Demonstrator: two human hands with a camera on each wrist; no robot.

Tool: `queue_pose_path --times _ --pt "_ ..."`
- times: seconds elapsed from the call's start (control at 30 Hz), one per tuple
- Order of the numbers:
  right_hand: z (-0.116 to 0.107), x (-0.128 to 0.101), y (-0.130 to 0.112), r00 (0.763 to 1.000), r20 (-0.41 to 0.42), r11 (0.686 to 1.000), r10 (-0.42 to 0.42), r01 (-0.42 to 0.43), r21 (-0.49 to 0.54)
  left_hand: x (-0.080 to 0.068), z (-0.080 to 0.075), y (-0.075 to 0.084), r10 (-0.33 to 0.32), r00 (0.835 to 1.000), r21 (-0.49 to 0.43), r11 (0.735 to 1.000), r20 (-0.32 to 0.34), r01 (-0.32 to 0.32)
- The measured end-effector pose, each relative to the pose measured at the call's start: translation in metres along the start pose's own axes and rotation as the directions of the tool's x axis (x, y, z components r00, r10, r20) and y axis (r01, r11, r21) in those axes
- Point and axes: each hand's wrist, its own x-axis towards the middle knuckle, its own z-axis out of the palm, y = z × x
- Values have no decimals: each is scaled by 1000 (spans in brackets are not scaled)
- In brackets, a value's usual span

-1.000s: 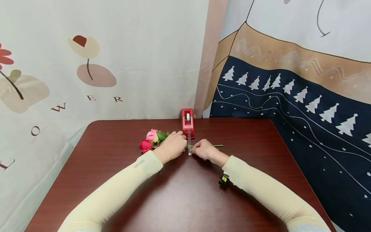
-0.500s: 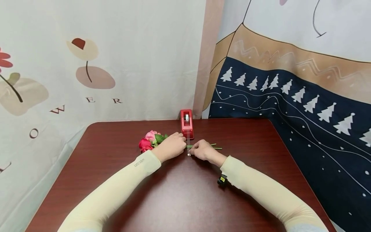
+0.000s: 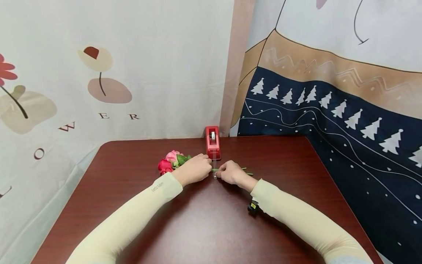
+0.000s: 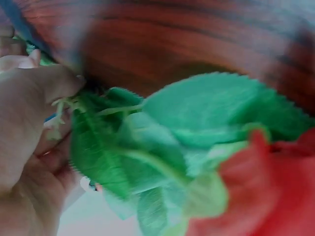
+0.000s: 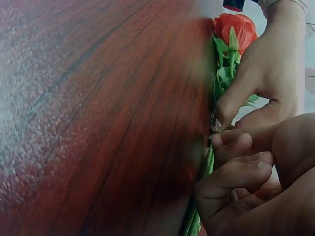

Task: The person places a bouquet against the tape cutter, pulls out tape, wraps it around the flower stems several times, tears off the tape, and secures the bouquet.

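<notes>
Near the middle of the head view, holding the bunch of roses [image 3: 171, 162] down on the dark red table [image 3: 204, 223], left hand [image 3: 194, 169] curled round the green stems [image 3: 215, 169], blooms pointing toward the left of the frame. Just to its right, pinching a strip of clear tape [image 3: 215, 167] with the right hand [image 3: 232, 172], fingers bent, strip running back to the red tape dispenser [image 3: 212, 142] at the far table edge. Appearing to be binding the stems: tape pulled out and laid across them.

Across the left wrist view, blurring heavily; gripping the stems at the left edge with the left hand [image 4: 29, 147], green leaves [image 4: 197, 142] filling the centre, one red bloom [image 4: 266, 191] at lower right.

Along the right edge of the right wrist view, curling the right hand's fingers [image 5: 236, 182] tightly at the stems [image 5: 199, 216], the other hand's thumb and fingers pressing from above, a red rose [image 5: 235, 29] at the top; tape itself not discernible.

Next, by judgement: wrapping the strip round the stems while keeping them together, then tearing it at the dispenser.
</notes>
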Motion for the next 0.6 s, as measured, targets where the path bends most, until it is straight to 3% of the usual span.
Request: queue_pose_path --times 0.2,0.43,0.6 --pt "1 1 2 1000 -13 999 -23 23 -24 0 4 -4 20 999 -4 1000 -46 -20" --pt "10 26 22 998 -50 996 -33 28 -88 0 0 -6 2 1000 -113 994 -9 -3" --pt "18 37 34 998 -56 995 -27 21 -101 -2 -1 -3 29 1000 -102 994 5 -29"
